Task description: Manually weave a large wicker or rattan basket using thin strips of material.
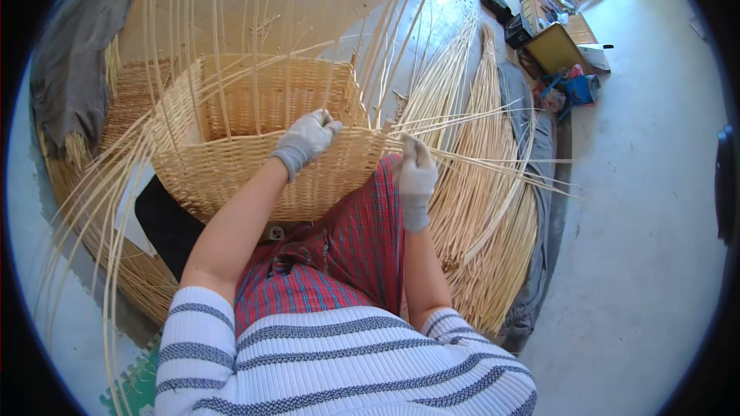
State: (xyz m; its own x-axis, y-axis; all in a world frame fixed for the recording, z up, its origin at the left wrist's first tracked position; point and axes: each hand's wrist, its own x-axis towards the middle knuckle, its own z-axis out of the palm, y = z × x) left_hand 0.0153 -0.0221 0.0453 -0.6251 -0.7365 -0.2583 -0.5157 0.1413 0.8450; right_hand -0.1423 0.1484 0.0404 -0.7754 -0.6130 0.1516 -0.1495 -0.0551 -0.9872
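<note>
A rectangular, half-woven wicker basket [262, 177] rests tilted across my lap, its wall of pale woven strands facing me. Tall upright wicker stakes [220, 54] rise from its rim. My left hand [307, 140], in a grey-white glove, lies over the near rim, fingers closed around the foot of one stake. At the basket's right corner my right hand [417, 179], gloved too, pinches the long wicker strands [478, 160] that trail off to the right. More loose strands [116, 216] fan out from the left corner.
Bundles of cut wicker rods [482, 223] lie on grey cloth to my right. Dark grey cloth [77, 54] covers material at the left. A wooden cabinet [555, 50] with clutter and a blue container [580, 90] stand at the far right. Scraps litter the floor [385, 0].
</note>
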